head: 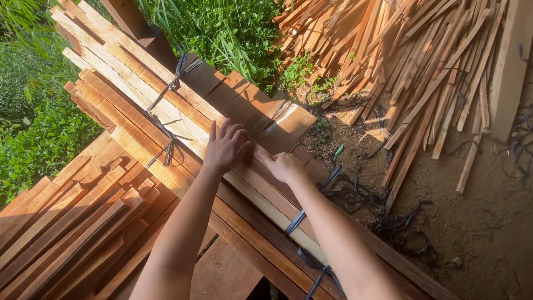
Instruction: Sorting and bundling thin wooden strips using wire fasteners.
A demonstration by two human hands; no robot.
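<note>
My left hand (pixel 225 147) lies flat, fingers spread, on top of a bundle of long reddish wooden boards (pixel 139 83) that runs from the upper left to the lower right. My right hand (pixel 284 165) is beside it, fingers curled at the edge of a pale board (pixel 266 205) in the same bundle. Dark straps (pixel 166 91) bind the bundle near the far end, and another dark strap (pixel 297 221) crosses it close to my right forearm.
A second stack of narrow slats (pixel 72 228) lies at the lower left. A loose heap of thin wooden strips (pixel 411 61) covers the upper right over bare dirt (pixel 477 222). Tangled dark straps (pixel 400 228) lie on the ground. Green plants (pixel 33 128) grow at the left.
</note>
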